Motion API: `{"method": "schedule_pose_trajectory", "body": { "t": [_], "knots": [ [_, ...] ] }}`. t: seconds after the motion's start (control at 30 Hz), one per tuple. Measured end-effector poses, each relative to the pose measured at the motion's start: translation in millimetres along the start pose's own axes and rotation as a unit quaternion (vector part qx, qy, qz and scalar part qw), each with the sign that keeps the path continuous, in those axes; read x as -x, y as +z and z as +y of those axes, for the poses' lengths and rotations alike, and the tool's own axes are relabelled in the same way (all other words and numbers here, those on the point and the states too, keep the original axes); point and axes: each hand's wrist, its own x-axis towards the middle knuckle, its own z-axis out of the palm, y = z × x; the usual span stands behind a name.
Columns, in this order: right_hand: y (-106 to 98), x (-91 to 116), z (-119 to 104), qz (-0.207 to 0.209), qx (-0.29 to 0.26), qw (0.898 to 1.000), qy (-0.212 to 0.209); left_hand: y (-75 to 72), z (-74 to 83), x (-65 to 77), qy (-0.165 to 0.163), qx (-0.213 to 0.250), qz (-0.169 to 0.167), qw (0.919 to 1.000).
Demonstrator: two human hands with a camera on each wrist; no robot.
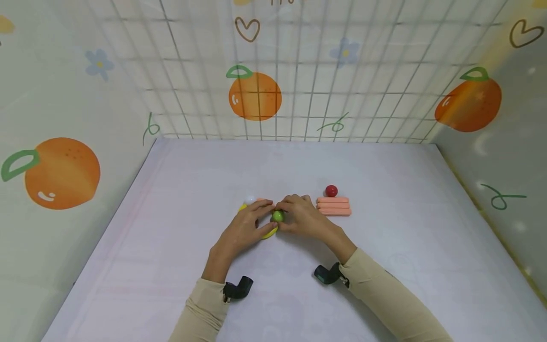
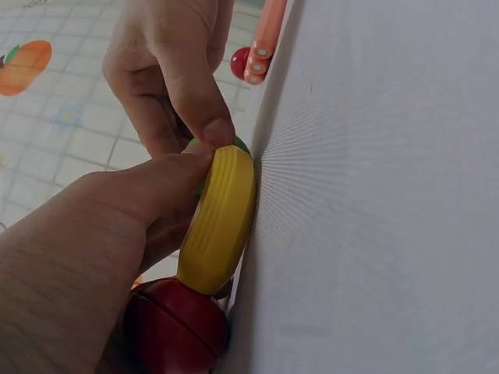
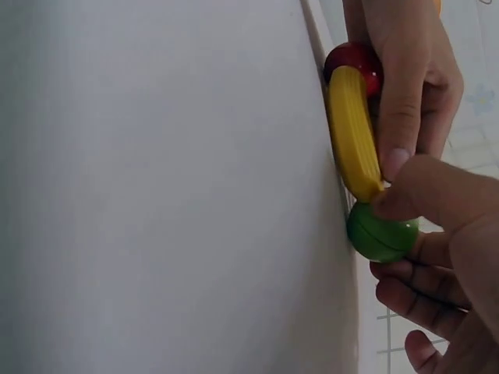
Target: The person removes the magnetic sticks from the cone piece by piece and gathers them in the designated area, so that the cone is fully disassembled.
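Note:
The right hand (image 1: 301,216) pinches a glossy green ball (image 3: 380,234) between thumb and fingertips, close over the table. A toy banana (image 2: 222,218), yellow with ridges, has one end against that ball. From the other side, the left hand (image 1: 249,221) reaches with bent fingers, its thumb tip by the banana's end and close to the right thumb. I cannot tell whether the left hand grips anything. At the banana's other end sits a dark red ball (image 2: 175,323) with a groove, hidden under the left hand in the head view.
Right of the hands, several salmon-coloured sticks (image 1: 333,206) lie side by side, with a red ball (image 1: 331,191) behind them. A white ball (image 1: 250,200) and a salmon piece (image 1: 265,199) show past the left hand. A white grid panel (image 1: 295,104) stands at the back.

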Motion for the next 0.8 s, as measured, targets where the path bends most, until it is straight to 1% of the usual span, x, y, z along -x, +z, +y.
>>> {"method": "schedule_pose_trajectory", "body": {
  "t": [0.33, 0.43, 0.57, 0.67, 0.8],
  "knots": [
    [-6.9, 2.4, -4.3, 0.003, 0.063, 0.998, 0.018, -1.8, 1.5, -0.3, 0.006, 0.004, 0.001, 1.0],
    [-10.7, 6.7, -2.9, 0.013, 0.077, 0.997, 0.027, -2.2, 1.4, -0.5, 0.003, 0.006, 0.001, 1.0],
    [-18.2, 15.1, -2.4, 0.04, 0.056, 0.997, 0.026, -2.0, 1.3, -1.1, -0.012, 0.014, -0.005, 0.9998],
    [-24.9, 22.5, -2.3, 0.064, 0.024, 0.997, 0.026, -1.4, 1.2, -1.5, -0.021, 0.022, -0.007, 0.9995],
    [-33.7, 32.0, 1.0, 0.095, -0.005, 0.995, 0.033, -0.3, 0.3, -0.9, -0.018, 0.025, -0.005, 0.9995]
  ]
}}
